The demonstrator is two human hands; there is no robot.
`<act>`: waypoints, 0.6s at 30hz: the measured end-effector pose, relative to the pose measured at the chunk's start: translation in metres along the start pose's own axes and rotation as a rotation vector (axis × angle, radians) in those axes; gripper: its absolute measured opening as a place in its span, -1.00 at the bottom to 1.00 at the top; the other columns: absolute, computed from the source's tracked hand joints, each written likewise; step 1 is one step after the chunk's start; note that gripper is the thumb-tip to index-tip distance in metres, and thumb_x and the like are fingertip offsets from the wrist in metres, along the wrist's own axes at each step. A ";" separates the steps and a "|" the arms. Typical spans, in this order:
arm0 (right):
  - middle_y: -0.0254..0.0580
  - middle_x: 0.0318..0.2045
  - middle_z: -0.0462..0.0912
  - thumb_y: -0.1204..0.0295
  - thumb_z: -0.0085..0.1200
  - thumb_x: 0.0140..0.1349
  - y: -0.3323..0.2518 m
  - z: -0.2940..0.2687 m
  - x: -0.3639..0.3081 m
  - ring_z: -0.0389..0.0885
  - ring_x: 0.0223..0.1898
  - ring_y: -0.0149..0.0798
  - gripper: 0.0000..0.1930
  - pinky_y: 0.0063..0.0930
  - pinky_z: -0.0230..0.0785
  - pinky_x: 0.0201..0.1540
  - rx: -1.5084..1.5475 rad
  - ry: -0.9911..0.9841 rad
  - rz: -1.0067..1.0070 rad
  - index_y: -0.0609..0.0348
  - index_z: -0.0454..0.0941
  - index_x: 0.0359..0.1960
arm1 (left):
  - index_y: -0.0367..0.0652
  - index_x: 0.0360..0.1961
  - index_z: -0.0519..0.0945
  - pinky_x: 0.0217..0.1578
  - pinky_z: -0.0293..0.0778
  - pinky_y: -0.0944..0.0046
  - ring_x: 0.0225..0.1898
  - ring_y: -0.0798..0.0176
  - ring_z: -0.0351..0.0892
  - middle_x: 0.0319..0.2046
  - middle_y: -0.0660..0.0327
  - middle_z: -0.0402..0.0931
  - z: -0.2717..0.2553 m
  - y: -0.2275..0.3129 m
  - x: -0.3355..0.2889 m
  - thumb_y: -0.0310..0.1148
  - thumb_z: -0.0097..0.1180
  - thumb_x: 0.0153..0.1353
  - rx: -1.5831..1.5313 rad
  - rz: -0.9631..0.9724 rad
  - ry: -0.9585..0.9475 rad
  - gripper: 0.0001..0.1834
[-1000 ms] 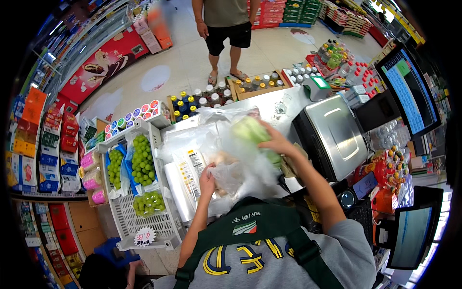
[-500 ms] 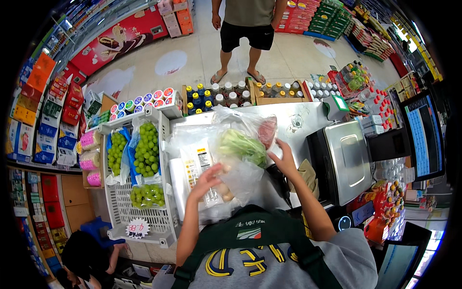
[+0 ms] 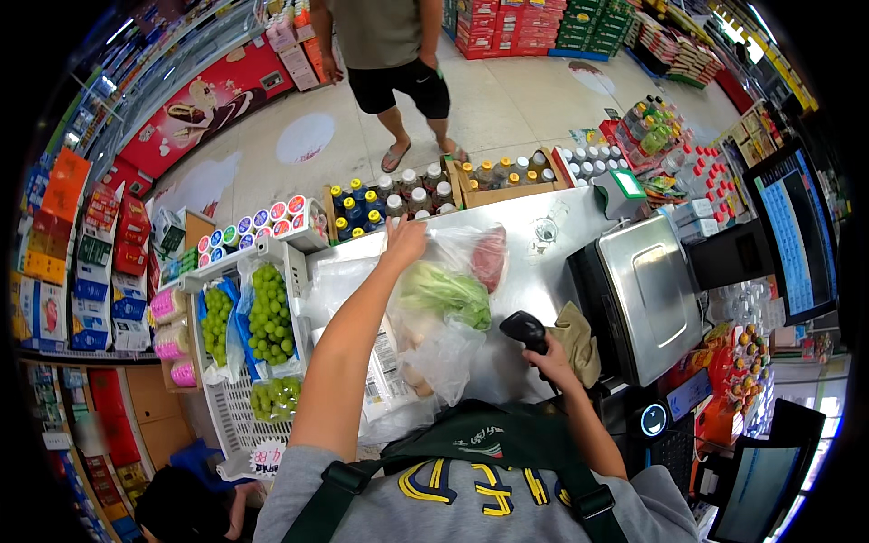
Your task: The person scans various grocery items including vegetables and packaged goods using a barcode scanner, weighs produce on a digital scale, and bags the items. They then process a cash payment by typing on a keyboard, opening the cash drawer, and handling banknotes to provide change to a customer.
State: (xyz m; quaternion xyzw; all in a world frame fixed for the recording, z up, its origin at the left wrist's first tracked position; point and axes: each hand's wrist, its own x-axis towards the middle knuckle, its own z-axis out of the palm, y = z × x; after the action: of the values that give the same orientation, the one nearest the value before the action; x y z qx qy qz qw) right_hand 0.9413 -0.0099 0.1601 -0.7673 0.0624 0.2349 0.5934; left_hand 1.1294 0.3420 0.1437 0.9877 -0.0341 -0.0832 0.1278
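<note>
My right hand (image 3: 554, 364) is wrapped round the handle of a black barcode scanner (image 3: 524, 331), its head tilted over the steel counter. My left hand (image 3: 405, 242), arm stretched far forward, is closed at the gathered end of a clear plastic bag (image 3: 445, 241); the fingertips are partly hidden. A piece of red meat (image 3: 490, 258) lies in that bag. Nearer to me are a bagged leafy green vegetable (image 3: 445, 294) and another clear bag (image 3: 448, 366) with pale round items, partly covered. Under my left forearm lies a white printed package (image 3: 385, 371).
To the left stands a white crate (image 3: 226, 398) with bagged green grapes (image 3: 270, 312). Boxed bottles (image 3: 398, 204) line the counter's far edge. On the right are a steel-topped scale (image 3: 641, 303), a brown cloth (image 3: 575, 339) and a monitor (image 3: 792, 235). A person (image 3: 389, 54) stands opposite.
My right hand has drawn back from the meat bag and taken hold of the barcode scanner. My left hand has reached forward to the bag's far end. The person opposite has shifted left in view.
</note>
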 end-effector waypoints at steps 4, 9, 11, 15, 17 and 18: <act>-0.35 -0.55 0.51 0.50 0.21 -0.01 -0.073 0.000 -0.014 0.45 -0.58 -0.48 -0.76 -0.58 0.30 -0.53 0.206 -0.026 -0.022 0.24 0.45 -0.31 | -0.10 -0.19 0.58 0.08 0.21 -0.01 -0.12 0.05 0.50 -0.25 0.14 0.57 -0.001 -0.004 -0.008 -0.31 0.12 0.01 -0.305 0.042 -0.130 -0.71; -0.38 -0.53 0.50 0.52 0.19 -0.01 -0.125 0.028 -0.012 0.43 -0.57 -0.52 -0.69 -0.61 0.29 -0.53 0.220 -0.039 -0.075 0.25 0.45 -0.20 | -0.31 -0.18 0.57 -0.20 0.39 0.33 -0.31 0.31 0.53 -0.35 0.17 0.59 -0.027 0.028 -0.040 -0.43 0.11 0.02 -0.821 0.166 -0.371 -0.70; -0.39 -0.53 0.50 0.49 0.18 0.00 -0.136 0.043 -0.006 0.43 -0.57 -0.52 -0.71 -0.61 0.29 -0.53 0.189 -0.032 -0.166 0.24 0.45 -0.22 | -0.32 -0.17 0.57 -0.19 0.38 0.37 -0.33 0.38 0.52 -0.35 0.21 0.58 -0.030 0.034 -0.054 -0.48 0.08 0.03 -0.977 0.131 -0.467 -0.71; -0.40 -0.57 0.47 0.44 0.16 0.02 -0.127 0.056 0.007 0.41 -0.60 -0.52 -0.79 -0.61 0.29 -0.57 0.124 -0.035 -0.179 0.22 0.45 -0.32 | -0.33 -0.15 0.56 -0.12 0.37 0.40 -0.30 0.40 0.54 -0.31 0.21 0.59 -0.023 0.036 -0.067 -0.55 0.01 0.02 -1.122 0.104 -0.491 -0.68; -0.41 -0.58 0.46 0.44 0.16 0.02 -0.123 0.058 0.010 0.39 -0.61 -0.53 -0.79 -0.61 0.27 -0.59 0.088 -0.065 -0.079 0.22 0.46 -0.33 | -0.33 -0.14 0.56 -0.10 0.36 0.39 -0.27 0.39 0.54 -0.29 0.19 0.59 -0.024 0.037 -0.072 -0.55 0.01 0.02 -1.161 0.068 -0.483 -0.67; -0.41 -0.60 0.45 0.44 0.16 0.02 -0.124 0.058 0.009 0.36 -0.63 -0.54 -0.80 -0.62 0.24 -0.62 0.064 -0.072 -0.069 0.22 0.45 -0.34 | -0.33 -0.14 0.56 -0.10 0.37 0.39 -0.24 0.37 0.55 -0.28 0.19 0.60 -0.023 0.037 -0.074 -0.53 0.03 0.00 -1.160 0.105 -0.455 -0.66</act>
State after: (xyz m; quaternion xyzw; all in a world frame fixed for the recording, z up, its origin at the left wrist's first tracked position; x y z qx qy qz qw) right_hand 0.9793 0.0817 0.2544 -0.7406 0.0222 0.2396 0.6274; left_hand 1.0588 0.3184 0.1863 0.7120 -0.0581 -0.2901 0.6368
